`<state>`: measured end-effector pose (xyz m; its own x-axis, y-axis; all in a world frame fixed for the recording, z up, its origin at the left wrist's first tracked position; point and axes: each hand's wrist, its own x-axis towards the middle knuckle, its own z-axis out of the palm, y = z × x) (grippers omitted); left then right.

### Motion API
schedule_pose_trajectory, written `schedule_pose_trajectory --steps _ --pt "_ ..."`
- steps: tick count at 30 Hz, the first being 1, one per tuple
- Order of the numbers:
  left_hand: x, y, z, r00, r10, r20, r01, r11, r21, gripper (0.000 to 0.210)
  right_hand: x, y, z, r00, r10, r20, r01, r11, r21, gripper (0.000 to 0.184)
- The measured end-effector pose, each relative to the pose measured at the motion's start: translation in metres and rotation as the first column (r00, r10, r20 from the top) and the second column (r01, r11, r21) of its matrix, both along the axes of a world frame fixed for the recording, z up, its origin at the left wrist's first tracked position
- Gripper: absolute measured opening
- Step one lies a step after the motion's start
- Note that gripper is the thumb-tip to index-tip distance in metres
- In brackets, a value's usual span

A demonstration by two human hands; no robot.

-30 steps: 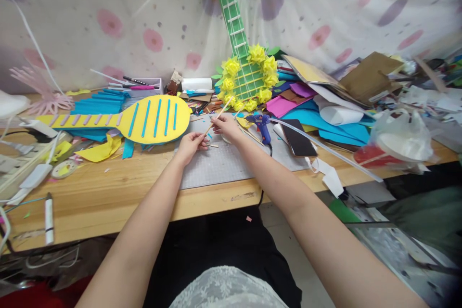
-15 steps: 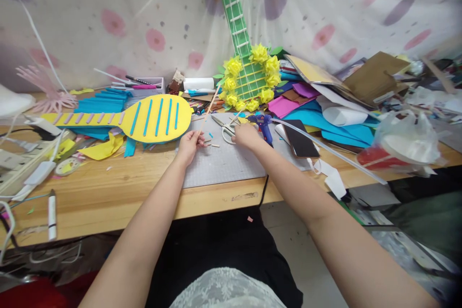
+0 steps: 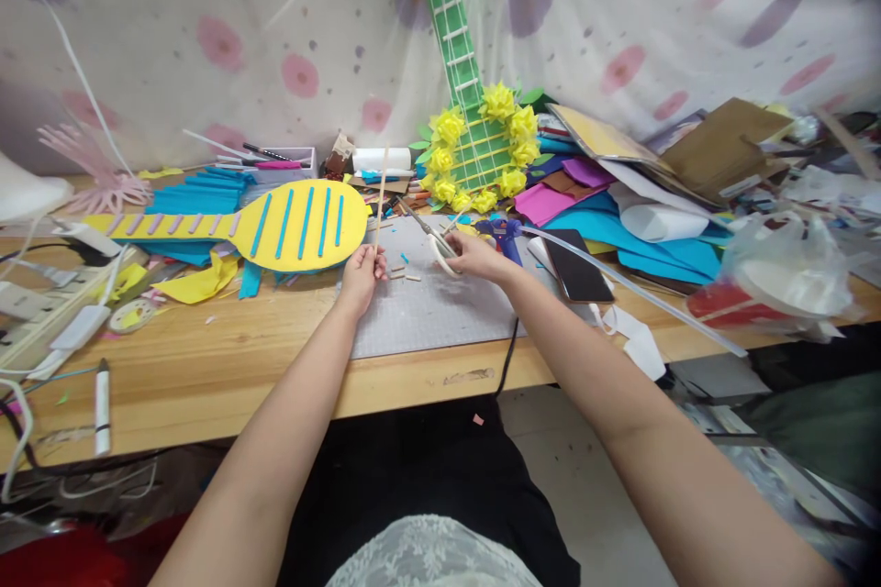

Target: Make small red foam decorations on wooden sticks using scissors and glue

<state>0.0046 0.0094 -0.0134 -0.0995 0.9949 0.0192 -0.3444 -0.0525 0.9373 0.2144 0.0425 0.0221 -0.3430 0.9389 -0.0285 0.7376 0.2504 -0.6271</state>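
Note:
Between the fingers of my left hand [image 3: 363, 279] a thin wooden stick [image 3: 382, 193] points upward. My right hand [image 3: 474, 257] is closed on the handles of a pair of scissors [image 3: 436, 242] with white grips, their blades pointing left toward the stick. Both hands are over a grey cutting mat [image 3: 427, 321], where several short stick pieces [image 3: 406, 275] lie. Left of my left hand rests a yellow paper instrument [image 3: 303, 225] with blue strips. A blue glue gun [image 3: 507, 238] lies just behind my right hand.
A green paper guitar [image 3: 461, 64] with yellow flowers leans at the back. Right of the mat are a black phone [image 3: 574, 264], coloured paper sheets [image 3: 653, 243] and a bagged red tub [image 3: 736, 303]. A power strip [image 3: 41, 330] and a marker [image 3: 102, 408] lie at the left.
My right hand has picked up the scissors from the mat, lifting their handles. The stick in my left hand has swung from leaning right to nearly upright.

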Motion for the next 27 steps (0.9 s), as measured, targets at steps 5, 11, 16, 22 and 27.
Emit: schedule_pose_trajectory --steps 5,11,16,22,27 --pt "0.001 0.0 -0.002 0.994 0.069 -0.09 -0.064 0.997 0.054 0.016 -0.008 -0.017 0.006 0.951 0.043 0.308 -0.099 0.981 0.167 0.045" --pt "0.002 -0.001 -0.002 0.979 0.13 -0.16 -0.115 0.989 0.096 0.017 -0.025 -0.025 0.014 0.884 0.111 0.455 -0.219 0.956 0.193 0.054" --pt "0.002 0.0 -0.005 0.973 0.119 -0.197 -0.096 0.988 0.125 0.014 -0.033 -0.022 0.014 0.864 0.09 0.495 -0.214 0.956 0.199 0.057" --pt "0.001 0.001 -0.01 0.966 0.125 -0.226 -0.09 0.983 0.16 0.012 -0.037 -0.021 0.013 0.846 0.05 0.531 -0.214 0.944 0.252 0.056" --pt "0.0 0.002 -0.012 0.957 0.141 -0.252 -0.089 0.974 0.207 0.011 -0.037 -0.022 0.012 0.842 0.067 0.536 -0.246 0.93 0.272 0.057"
